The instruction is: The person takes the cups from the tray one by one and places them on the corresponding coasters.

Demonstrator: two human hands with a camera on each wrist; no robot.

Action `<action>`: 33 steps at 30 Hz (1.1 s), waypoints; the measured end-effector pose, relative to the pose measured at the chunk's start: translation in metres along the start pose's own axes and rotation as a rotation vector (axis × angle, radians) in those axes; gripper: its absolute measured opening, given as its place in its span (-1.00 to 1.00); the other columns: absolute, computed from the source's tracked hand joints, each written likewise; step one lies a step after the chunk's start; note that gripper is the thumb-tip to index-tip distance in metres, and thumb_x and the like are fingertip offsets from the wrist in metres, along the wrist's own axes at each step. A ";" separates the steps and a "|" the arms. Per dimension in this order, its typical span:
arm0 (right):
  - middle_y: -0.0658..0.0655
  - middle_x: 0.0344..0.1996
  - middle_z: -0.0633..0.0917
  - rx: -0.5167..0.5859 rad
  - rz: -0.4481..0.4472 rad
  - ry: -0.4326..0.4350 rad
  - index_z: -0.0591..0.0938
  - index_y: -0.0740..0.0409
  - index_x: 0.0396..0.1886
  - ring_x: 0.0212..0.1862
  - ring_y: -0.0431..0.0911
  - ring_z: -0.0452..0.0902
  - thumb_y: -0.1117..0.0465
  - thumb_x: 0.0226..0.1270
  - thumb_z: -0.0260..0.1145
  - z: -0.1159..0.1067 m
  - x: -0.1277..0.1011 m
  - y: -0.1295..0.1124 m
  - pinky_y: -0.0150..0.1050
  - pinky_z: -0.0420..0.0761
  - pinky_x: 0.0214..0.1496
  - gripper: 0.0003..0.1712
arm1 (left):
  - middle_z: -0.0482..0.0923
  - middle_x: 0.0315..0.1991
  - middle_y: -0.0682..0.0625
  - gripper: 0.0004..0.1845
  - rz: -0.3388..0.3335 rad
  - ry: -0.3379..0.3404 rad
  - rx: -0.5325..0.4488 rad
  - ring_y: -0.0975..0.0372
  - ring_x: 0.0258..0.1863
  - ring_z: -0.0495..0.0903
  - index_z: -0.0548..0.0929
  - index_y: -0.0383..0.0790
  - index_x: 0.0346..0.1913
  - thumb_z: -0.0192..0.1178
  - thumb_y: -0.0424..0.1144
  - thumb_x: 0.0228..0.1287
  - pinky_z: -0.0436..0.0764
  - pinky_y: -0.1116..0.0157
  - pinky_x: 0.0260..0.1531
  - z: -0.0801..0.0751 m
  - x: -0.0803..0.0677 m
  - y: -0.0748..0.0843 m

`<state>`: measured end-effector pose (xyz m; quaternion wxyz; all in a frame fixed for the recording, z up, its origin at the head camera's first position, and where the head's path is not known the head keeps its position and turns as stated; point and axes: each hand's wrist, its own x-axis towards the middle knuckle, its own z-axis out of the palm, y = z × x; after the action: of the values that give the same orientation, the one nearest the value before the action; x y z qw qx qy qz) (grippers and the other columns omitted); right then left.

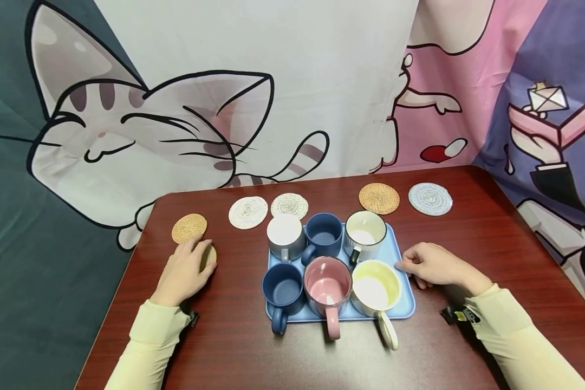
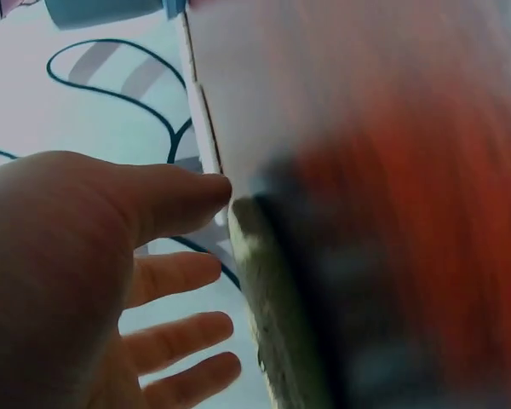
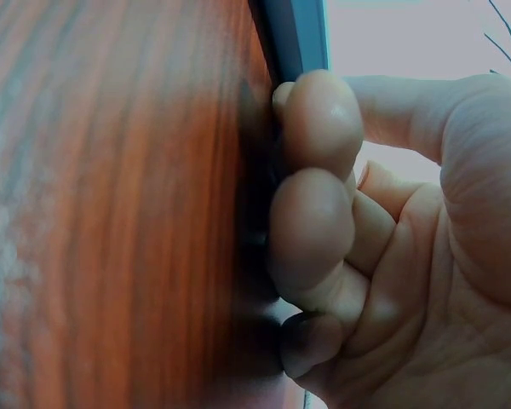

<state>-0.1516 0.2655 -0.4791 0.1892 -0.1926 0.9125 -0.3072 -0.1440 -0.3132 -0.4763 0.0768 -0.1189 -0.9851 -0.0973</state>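
My left hand (image 1: pixel 184 273) is over a round tan woven coaster (image 1: pixel 208 257) on the left of the table, covering part of it. In the left wrist view the thumb tip is by the rim of the coaster (image 2: pixel 268 315), and the other visible fingers are loosely extended. A light blue tray (image 1: pixel 405 303) bears several mugs, among them a pink mug (image 1: pixel 327 284), a yellow-lined mug (image 1: pixel 376 290) and a dark blue mug (image 1: pixel 283 290). With thumb and curled fingers, my right hand (image 1: pixel 436 264) pinches the tray's right edge.
Another tan coaster (image 1: pixel 189 227) lies just behind the left hand. Along the back are a white coaster (image 1: pixel 248 212), a cream coaster (image 1: pixel 290 205), an orange-tan coaster (image 1: pixel 379 198) and a pale blue coaster (image 1: pixel 430 199). Mug handles overhang the tray's front edge.
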 end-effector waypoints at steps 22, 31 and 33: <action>-0.15 -0.88 0.51 -0.012 0.019 -0.008 0.52 -0.05 -0.71 -0.76 -0.21 0.47 0.01 0.50 0.31 0.002 0.001 0.004 -0.34 0.46 -0.54 -0.51 | 0.46 0.28 -0.34 -0.52 -0.130 -0.071 -0.027 -0.28 0.21 0.48 0.59 -0.31 0.24 0.28 -0.14 0.35 0.55 -0.32 0.08 -0.006 -0.002 -0.005; -0.14 -0.88 0.51 -0.001 0.003 -0.003 0.52 -0.03 -0.71 -0.77 -0.22 0.47 -0.01 0.50 0.31 0.001 0.001 0.003 -0.34 0.46 -0.54 -0.50 | 0.40 0.34 -0.39 -0.50 -0.135 -0.090 -0.004 -0.31 0.22 0.47 0.56 -0.31 0.29 0.25 -0.12 0.39 0.54 -0.32 0.08 -0.008 0.000 0.003; -0.15 -0.88 0.51 -0.003 0.004 -0.003 0.52 -0.03 -0.71 -0.77 -0.22 0.47 -0.01 0.50 0.31 0.001 0.001 0.004 -0.34 0.45 -0.55 -0.50 | 0.39 0.32 -0.39 -0.50 -0.131 -0.085 -0.005 -0.31 0.21 0.48 0.56 -0.30 0.30 0.25 -0.12 0.39 0.55 -0.31 0.06 -0.008 0.000 0.004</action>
<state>-0.1528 0.2670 -0.4825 0.1908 -0.1915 0.9131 -0.3051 -0.1418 -0.3106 -0.4680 0.0282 -0.0583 -0.9929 -0.0993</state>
